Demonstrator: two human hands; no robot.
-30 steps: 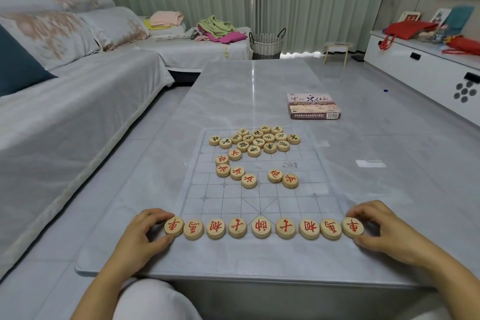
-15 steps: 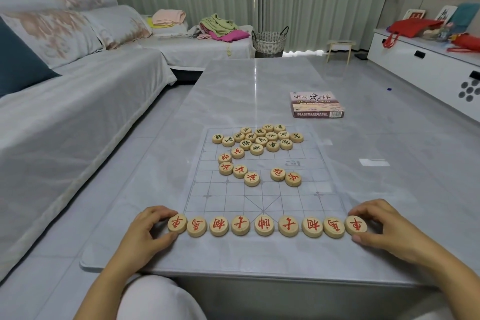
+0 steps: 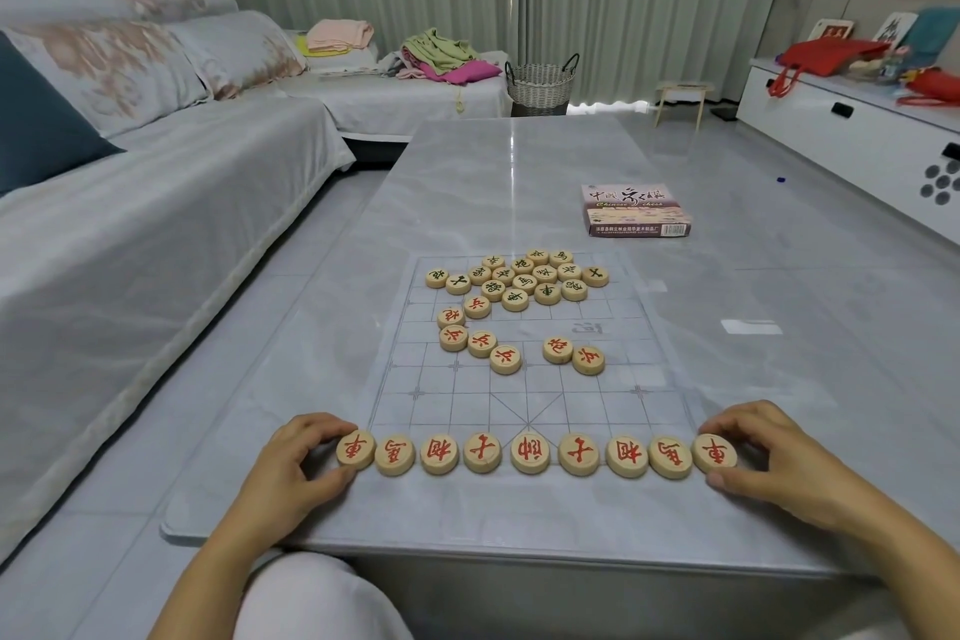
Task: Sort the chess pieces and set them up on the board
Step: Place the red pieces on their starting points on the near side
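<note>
**Nine red pieces lined up on the near edge**

Nine red-marked discs sit side by side along the board's (image 3: 613, 395) closest line. Left hand (image 3: 291, 465) pinches the leftmost disc (image 3: 356, 449) between thumb and fingers, right hand (image 3: 763, 452) does the same on the rightmost disc (image 3: 716, 452). Mid-board, seven loose red pieces (image 3: 506, 359) are scattered. Farther back there's a huddle of dark-marked pieces (image 3: 524, 278), green or black, hard to say. Game box (image 3: 636, 211) lies beyond on the table (image 3: 509, 172).
</note>
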